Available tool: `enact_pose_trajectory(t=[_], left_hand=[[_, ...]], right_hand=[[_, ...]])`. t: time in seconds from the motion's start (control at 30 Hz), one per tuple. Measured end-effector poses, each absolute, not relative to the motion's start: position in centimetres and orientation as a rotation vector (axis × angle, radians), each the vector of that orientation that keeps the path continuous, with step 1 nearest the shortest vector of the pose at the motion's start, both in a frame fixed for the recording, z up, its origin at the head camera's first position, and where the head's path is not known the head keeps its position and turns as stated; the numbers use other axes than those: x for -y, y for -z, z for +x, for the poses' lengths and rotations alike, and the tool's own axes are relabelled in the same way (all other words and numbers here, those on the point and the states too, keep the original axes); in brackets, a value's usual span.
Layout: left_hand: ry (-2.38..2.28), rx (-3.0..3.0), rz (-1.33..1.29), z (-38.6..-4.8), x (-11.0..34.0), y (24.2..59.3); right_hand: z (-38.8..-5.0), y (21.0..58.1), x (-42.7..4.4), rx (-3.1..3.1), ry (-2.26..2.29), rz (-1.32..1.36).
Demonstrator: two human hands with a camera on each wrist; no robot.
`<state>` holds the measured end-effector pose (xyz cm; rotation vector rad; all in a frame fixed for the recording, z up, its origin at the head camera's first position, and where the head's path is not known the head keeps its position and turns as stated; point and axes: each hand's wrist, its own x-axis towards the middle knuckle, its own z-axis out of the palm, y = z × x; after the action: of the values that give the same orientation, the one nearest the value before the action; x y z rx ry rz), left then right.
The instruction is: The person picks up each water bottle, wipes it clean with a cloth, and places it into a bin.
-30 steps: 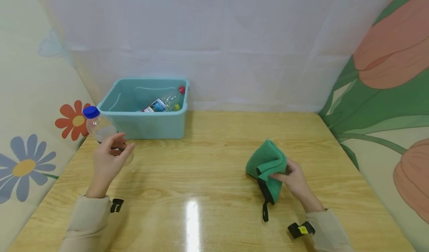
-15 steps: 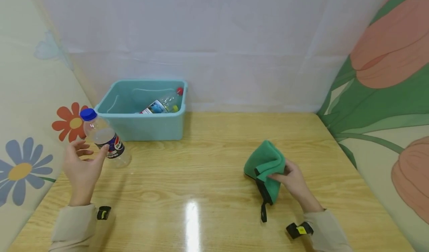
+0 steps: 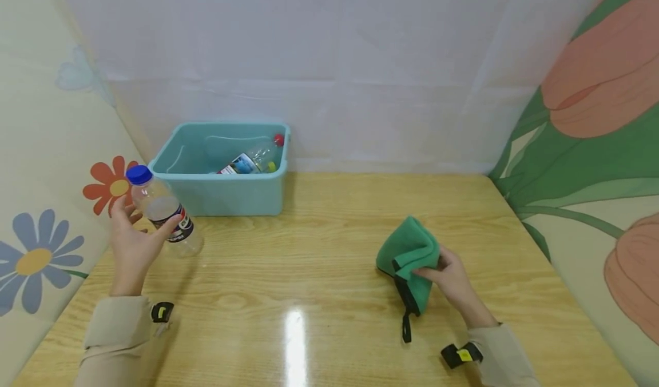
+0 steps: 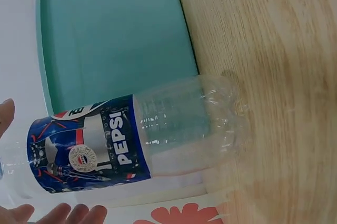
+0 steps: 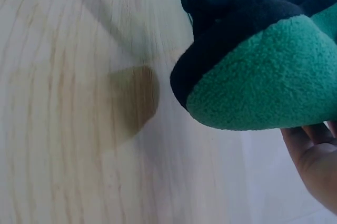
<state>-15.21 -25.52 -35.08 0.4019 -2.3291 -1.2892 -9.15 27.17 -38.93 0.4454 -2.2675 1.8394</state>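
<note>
In the head view a clear Pepsi bottle (image 3: pixel 156 200) with a blue cap stands on the wooden table (image 3: pixel 247 295). My left hand (image 3: pixel 135 250) is at its near left side, thumb and fingers spread on either side. The left wrist view shows a gap between the fingers (image 4: pixel 63 216) and the bottle (image 4: pixel 89 150); whether the thumb touches is unclear. On the right, my right hand (image 3: pixel 453 278) pinches a folded green cloth (image 3: pixel 412 250) with black edging and a hanging loop. In the right wrist view the cloth (image 5: pixel 274 76) covers most of the fingertips.
Behind the bottle stands a light-blue bin (image 3: pixel 231 195) holding a clear bottle (image 3: pixel 262 154) with a red cap, a labelled item and something yellow. A white sheet (image 3: pixel 329 78) hangs behind the table; flower-patterned panels flank both sides.
My left hand moved left off the bottle's near side, then back a little toward it, with its fingers spread around it. The right hand and the cloth have hardly moved.
</note>
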Motion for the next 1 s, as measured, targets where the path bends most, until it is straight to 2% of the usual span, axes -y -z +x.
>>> enact_pose_trajectory(t=[0.4, 1.0], left_hand=[[1.243, 2.364, 0.352, -15.8, 25.7, 35.5], [1.166, 2.420, 0.170, -14.6, 23.9, 34.3]], right_hand=[[-8.8, 39.2, -27.3, 2.266, -1.850, 0.439], [-8.8, 39.2, -27.5, 2.227, -1.870, 0.488]])
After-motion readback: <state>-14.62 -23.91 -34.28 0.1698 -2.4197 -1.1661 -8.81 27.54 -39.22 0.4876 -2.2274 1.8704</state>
